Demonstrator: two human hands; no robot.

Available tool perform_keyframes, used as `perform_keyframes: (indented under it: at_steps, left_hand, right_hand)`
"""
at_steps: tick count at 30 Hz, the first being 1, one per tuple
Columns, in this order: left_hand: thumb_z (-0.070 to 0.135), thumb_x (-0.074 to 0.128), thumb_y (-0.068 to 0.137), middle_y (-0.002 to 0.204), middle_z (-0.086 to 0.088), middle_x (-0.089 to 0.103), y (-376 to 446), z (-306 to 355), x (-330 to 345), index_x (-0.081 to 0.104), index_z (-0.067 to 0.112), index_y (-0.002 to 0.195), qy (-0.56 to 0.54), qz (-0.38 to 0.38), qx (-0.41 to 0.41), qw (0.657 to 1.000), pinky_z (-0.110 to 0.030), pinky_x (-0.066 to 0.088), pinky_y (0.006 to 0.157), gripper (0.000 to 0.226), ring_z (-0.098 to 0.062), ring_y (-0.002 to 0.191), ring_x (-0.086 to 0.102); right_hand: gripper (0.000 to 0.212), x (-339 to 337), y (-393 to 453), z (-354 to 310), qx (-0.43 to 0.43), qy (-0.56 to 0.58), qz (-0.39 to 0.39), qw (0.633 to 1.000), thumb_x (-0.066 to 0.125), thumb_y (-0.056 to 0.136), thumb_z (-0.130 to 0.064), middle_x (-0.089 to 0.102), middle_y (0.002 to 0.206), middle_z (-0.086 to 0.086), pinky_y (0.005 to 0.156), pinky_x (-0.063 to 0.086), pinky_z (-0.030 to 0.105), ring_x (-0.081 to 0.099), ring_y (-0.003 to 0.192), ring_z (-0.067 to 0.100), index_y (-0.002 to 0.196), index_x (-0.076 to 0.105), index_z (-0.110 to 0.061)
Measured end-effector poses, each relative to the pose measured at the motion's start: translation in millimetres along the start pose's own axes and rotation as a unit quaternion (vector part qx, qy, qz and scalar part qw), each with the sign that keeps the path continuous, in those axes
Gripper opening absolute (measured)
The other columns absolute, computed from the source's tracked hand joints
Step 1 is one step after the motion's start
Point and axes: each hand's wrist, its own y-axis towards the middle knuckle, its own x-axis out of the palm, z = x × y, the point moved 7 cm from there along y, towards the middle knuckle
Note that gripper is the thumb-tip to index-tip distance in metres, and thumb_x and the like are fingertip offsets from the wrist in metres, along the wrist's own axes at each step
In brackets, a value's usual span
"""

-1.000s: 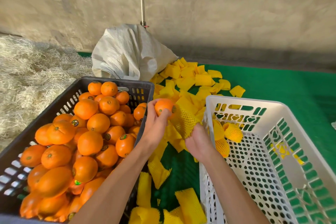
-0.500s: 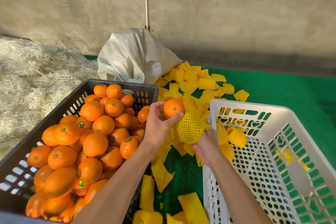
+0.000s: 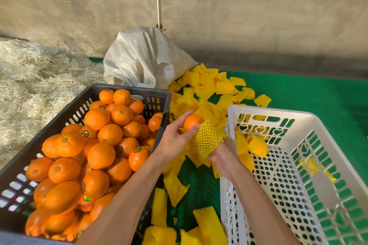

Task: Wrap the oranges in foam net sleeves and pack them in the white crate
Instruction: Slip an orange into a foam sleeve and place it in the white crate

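While you look down through the head camera, your left hand (image 3: 175,137) grips one orange (image 3: 192,122) with curled fingers (image 3: 182,118), just beyond the near-right corner of the black crate (image 3: 127,88) heaped with oranges. Your right hand (image 3: 223,157) holds the yellow foam net sleeve (image 3: 206,141), stretched open, its fingers hidden inside and beneath the mesh. A second ago the sleeve hung limp beside the fruit; now it is spread into a cup, its mouth touching the orange's lower side. The orange is not yet inside, so the wrapping is only starting. To the right, the white crate (image 3: 278,111) holds a few wrapped fruit (image 3: 256,145) at its far-left end. Loose sleeves (image 3: 225,87) litter the green surface (image 3: 310,93).
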Motion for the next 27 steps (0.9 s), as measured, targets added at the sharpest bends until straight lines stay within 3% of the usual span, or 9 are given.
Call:
perform_keyframes:
  at_steps: [3,6,9,12,15,18,21,24,27]
  left_hand:
    - [0.053,0.046,0.103,0.141,-0.008,0.046,-1.2,-3.9,7.3,0.058,0.057,0.136,0.013,-0.049,-0.053,0.997,-0.048,0.037,0.116,0.035,-0.020,0.130,0.049]
    - [0.052,0.047,0.093,0.146,0.009,0.056,-3.3,-7.5,16.1,0.059,0.053,0.136,0.024,-0.086,-0.036,0.995,-0.041,0.035,0.117,0.045,-0.013,0.139,0.048]
    - [0.049,0.049,0.090,0.128,0.026,0.060,-4.7,-7.7,16.7,0.063,0.046,0.128,0.031,-0.081,-0.020,0.996,-0.026,0.042,0.095,0.040,0.003,0.119,0.054]
    - [0.049,0.048,0.089,0.106,0.035,0.059,-4.4,-7.6,15.2,0.061,0.050,0.114,0.044,-0.078,-0.030,0.996,-0.020,0.039,0.074,0.028,0.009,0.090,0.054]
    - [0.061,0.054,0.091,0.134,0.024,0.054,-6.1,-9.7,21.8,0.054,0.058,0.119,0.055,-0.108,-0.043,0.992,-0.027,0.043,0.088,0.028,0.000,0.105,0.054]
    - [0.070,0.053,0.090,0.135,0.016,0.053,-8.5,-8.5,28.5,0.056,0.054,0.122,0.069,-0.119,-0.042,0.990,-0.029,0.044,0.093,0.036,-0.007,0.119,0.055]
    - [0.064,0.054,0.094,0.112,0.012,0.063,-7.4,-5.5,27.4,0.066,0.030,0.124,0.120,-0.088,-0.006,0.989,-0.029,0.052,0.084,0.047,-0.008,0.095,0.062]
    - [0.060,0.058,0.097,0.064,0.020,0.053,-4.7,-6.7,21.7,0.067,0.019,0.103,0.139,-0.063,0.006,0.988,-0.025,0.042,0.059,0.042,-0.003,0.057,0.049]
    - [0.058,0.068,0.091,0.061,0.017,0.051,-3.1,-10.2,17.5,0.061,0.014,0.104,0.057,-0.052,-0.033,0.996,-0.033,0.043,0.054,0.046,-0.007,0.051,0.046]
  right_hand:
    - [0.052,-3.6,-1.6,-1.2,0.009,0.004,0.004,1.000,0.062,0.102,-0.026,0.062,0.140,0.012,0.105,0.051,0.048,0.063,0.124,0.029,0.151,0.042,-0.022]
    - [0.051,-3.6,-5.4,-1.9,0.020,0.011,0.002,1.000,0.059,0.104,-0.027,0.061,0.139,0.016,0.099,0.053,0.046,0.062,0.124,0.032,0.152,0.043,-0.019]
    - [0.049,-2.9,-6.9,-4.7,0.021,0.022,-0.003,1.000,0.059,0.104,-0.026,0.063,0.136,0.018,0.087,0.058,0.041,0.062,0.124,0.035,0.150,0.046,-0.017]
    - [0.046,-5.0,-5.3,-6.5,0.012,0.037,-0.002,0.999,0.058,0.104,-0.022,0.064,0.134,0.021,0.095,0.055,0.048,0.061,0.125,0.039,0.148,0.048,-0.015]
    - [0.040,-5.6,-4.9,-6.3,0.007,0.042,0.003,0.999,0.055,0.104,-0.021,0.067,0.131,0.019,0.105,0.049,0.053,0.062,0.123,0.037,0.143,0.054,-0.014]
    - [0.031,-8.3,-2.3,-9.0,-0.018,0.046,0.024,0.998,0.052,0.103,-0.019,0.070,0.124,0.016,0.101,0.051,0.048,0.066,0.113,0.028,0.132,0.063,-0.015]
    - [0.023,-12.3,2.3,-6.6,-0.041,0.021,0.072,0.996,0.055,0.102,-0.018,0.074,0.115,0.010,0.097,0.056,0.048,0.069,0.110,0.026,0.122,0.067,-0.021]
    - [0.043,-11.3,4.4,5.4,-0.018,-0.017,0.097,0.995,0.054,0.104,-0.019,0.060,0.138,0.019,0.109,0.047,0.057,0.059,0.125,0.038,0.146,0.049,-0.012]
    - [0.053,-6.2,6.0,10.8,0.001,0.027,0.083,0.996,0.048,0.107,-0.022,0.045,0.154,0.019,0.118,0.035,0.058,0.046,0.140,0.039,0.157,0.032,-0.012]
